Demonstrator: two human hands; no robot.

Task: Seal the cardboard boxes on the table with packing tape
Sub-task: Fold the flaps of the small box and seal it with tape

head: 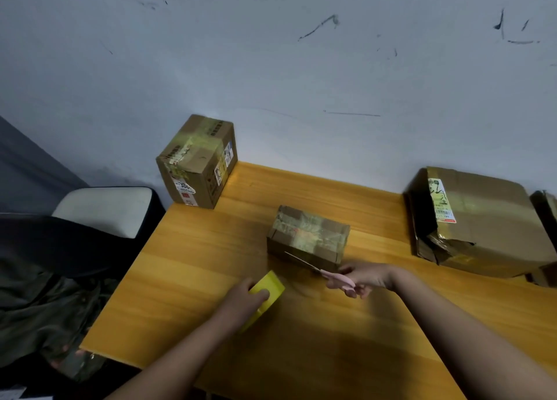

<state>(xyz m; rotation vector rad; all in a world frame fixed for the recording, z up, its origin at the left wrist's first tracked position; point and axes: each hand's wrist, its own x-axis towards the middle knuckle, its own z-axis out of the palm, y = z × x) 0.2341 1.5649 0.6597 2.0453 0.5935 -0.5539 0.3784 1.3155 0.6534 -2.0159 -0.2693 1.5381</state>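
The left hand (241,301) curls over a bright yellow roll of packing tape (266,288) at lower centre of the frame, fingers wrapped on its rim, probably to keep it steady while a length is drawn or cut. The right hand (366,277) grips pink-handled scissors (319,271), blades pointing up-left and reaching to the near edge of the small brown cardboard box (309,235) at centre of the orange wooden counter (187,267). That box already carries glossy tape across its top, so this looks like trimming the strip.

A taller cardboard box with printed labels (197,161) stands at the counter's far left corner, well apart. A large, crumpled cardboard box (479,222) sits at right, its near side torn open. Neither blocks the hands. A grey-cushioned chair (108,210) and dark clothing (36,303) lie at lower left, off the counter.
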